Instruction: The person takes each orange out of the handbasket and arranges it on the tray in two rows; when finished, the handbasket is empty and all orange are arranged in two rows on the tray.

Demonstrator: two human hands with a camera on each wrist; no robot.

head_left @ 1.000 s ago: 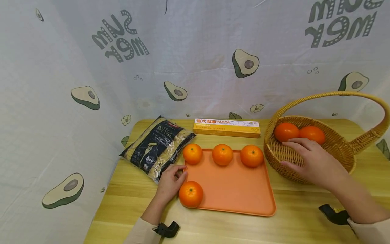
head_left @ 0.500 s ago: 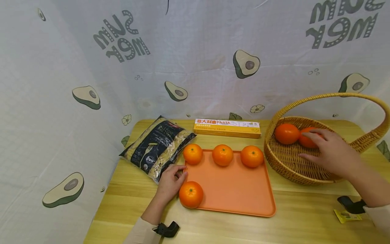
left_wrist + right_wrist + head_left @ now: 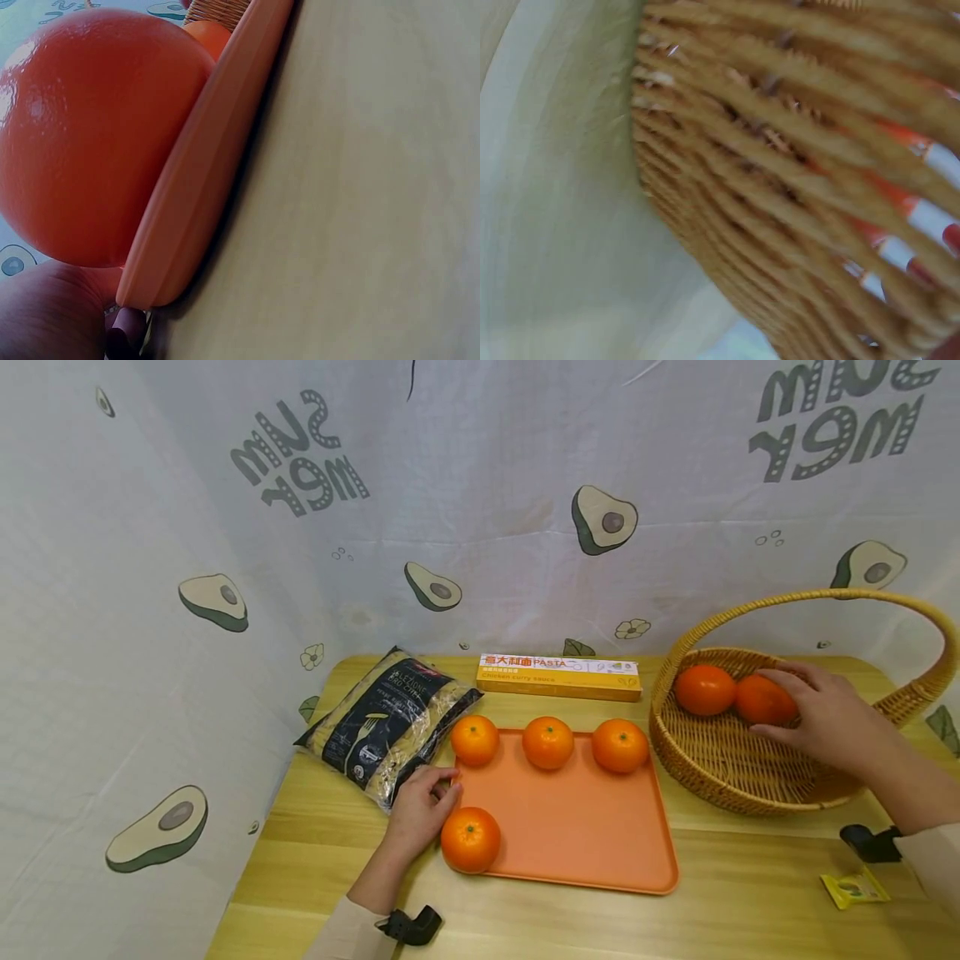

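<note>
In the head view my left hand (image 3: 422,806) is at the left rim of the orange tray (image 3: 585,827), its thumb and curled fingers pinching the edge. Close beside it sits an orange (image 3: 470,840) on the tray's near-left corner; it looms large in the left wrist view. Several more oranges, one being the middle orange (image 3: 547,743), line the far edge. My right hand (image 3: 840,722) reaches into the wicker basket (image 3: 720,768). Its fingers and thumb lie around a smooth red-orange round fruit (image 3: 763,700). A second red-orange fruit (image 3: 705,690) lies left of it. Basket weave hides the right hand's grip in the right wrist view.
A bag of pasta (image 3: 390,722) lies left of the tray. Behind the tray is a yellow and white pasta box (image 3: 558,677). The basket's tall handle (image 3: 825,595) arches over the right hand. A small yellow packet (image 3: 855,888) lies at the near right.
My right hand has moved right across the basket, from above the fruits to around the right-hand one. The yellow packet has come into sight. My left hand stays at the tray.
</note>
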